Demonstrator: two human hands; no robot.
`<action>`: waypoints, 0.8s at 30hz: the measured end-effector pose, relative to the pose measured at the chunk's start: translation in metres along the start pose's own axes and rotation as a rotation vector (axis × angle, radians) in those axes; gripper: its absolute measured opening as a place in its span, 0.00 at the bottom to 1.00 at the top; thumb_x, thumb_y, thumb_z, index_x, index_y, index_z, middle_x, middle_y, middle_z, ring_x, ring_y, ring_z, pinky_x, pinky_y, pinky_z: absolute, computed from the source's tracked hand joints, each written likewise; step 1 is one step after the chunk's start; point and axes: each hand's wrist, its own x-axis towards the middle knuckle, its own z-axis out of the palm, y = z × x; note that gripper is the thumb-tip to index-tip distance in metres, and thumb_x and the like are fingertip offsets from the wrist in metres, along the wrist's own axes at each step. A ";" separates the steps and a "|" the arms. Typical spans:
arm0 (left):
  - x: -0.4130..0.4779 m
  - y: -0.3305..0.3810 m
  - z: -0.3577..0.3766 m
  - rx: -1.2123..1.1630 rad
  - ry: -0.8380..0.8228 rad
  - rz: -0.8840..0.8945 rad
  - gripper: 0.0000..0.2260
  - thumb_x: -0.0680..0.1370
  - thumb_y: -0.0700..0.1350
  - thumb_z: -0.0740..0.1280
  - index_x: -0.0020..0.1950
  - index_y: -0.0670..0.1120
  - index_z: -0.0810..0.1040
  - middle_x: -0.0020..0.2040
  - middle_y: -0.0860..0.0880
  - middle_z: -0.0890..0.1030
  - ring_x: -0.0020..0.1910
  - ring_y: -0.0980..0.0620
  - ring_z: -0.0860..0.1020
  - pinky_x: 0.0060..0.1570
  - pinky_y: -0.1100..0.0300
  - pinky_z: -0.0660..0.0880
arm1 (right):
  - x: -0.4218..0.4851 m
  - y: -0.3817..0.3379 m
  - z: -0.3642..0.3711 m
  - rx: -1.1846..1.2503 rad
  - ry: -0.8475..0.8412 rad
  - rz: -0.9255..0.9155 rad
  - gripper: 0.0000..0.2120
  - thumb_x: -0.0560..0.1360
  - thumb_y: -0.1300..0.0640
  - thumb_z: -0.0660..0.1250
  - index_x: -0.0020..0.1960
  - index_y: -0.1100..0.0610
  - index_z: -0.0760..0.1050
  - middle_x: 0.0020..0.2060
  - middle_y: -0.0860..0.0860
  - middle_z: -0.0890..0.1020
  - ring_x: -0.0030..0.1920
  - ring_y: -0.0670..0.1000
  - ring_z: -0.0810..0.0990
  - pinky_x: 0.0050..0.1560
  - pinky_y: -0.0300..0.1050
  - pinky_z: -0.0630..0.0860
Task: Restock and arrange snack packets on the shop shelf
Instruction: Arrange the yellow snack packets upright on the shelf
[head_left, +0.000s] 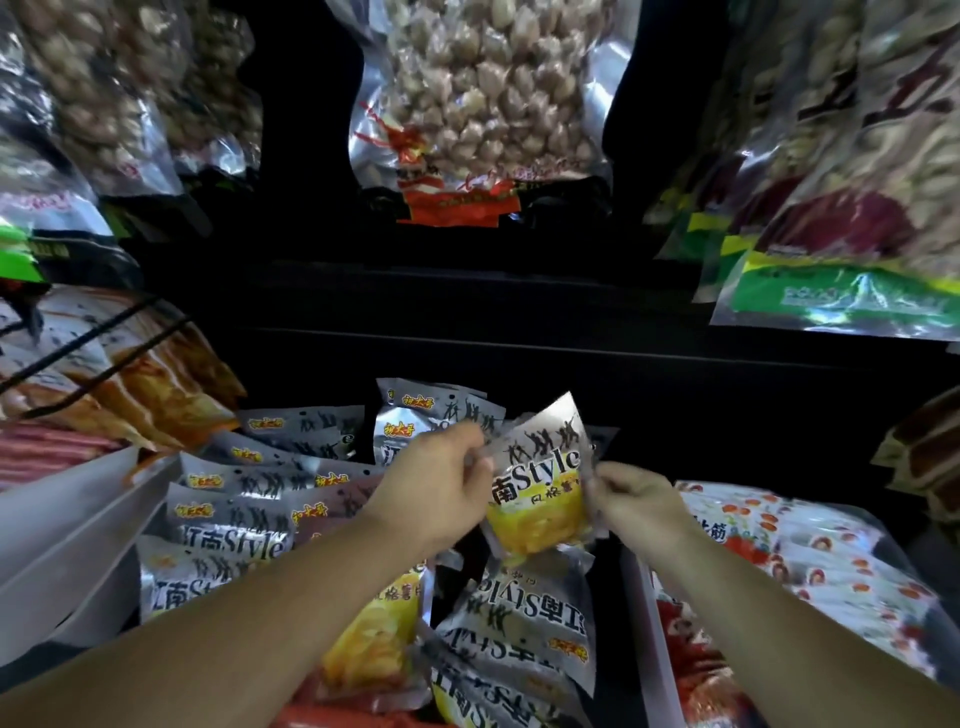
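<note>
Both hands, left (435, 488) and right (631, 496), pinch opposite edges of a silver foil snack packet with yellow chips print (540, 483), held tilted above same-design silver packets (228, 525) piled on the dark shelf (467, 306).

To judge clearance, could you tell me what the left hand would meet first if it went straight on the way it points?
Probably the upright silver packets standing just behind it. The left hand already pinches the held packet at its edge. Depth is unclear.
</note>
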 end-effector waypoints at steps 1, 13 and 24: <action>-0.007 0.002 -0.010 -0.037 0.006 -0.003 0.11 0.83 0.43 0.65 0.41 0.49 0.70 0.27 0.53 0.70 0.22 0.57 0.65 0.24 0.63 0.61 | -0.002 -0.002 -0.001 -0.113 -0.040 0.010 0.09 0.80 0.44 0.70 0.51 0.48 0.85 0.48 0.49 0.87 0.49 0.50 0.85 0.53 0.50 0.82; -0.119 0.053 -0.108 -0.051 0.080 -0.114 0.07 0.83 0.47 0.67 0.45 0.51 0.79 0.29 0.46 0.73 0.23 0.54 0.65 0.25 0.63 0.60 | -0.061 -0.054 -0.008 -0.613 -0.547 -0.047 0.36 0.68 0.65 0.68 0.71 0.37 0.73 0.62 0.43 0.81 0.60 0.50 0.82 0.59 0.52 0.83; -0.182 0.110 -0.149 -0.581 0.484 -0.402 0.20 0.71 0.48 0.81 0.53 0.54 0.73 0.49 0.51 0.84 0.46 0.54 0.84 0.39 0.61 0.79 | -0.205 -0.139 -0.007 -0.132 -0.480 -0.125 0.17 0.74 0.53 0.79 0.56 0.52 0.74 0.54 0.51 0.82 0.56 0.48 0.81 0.64 0.49 0.78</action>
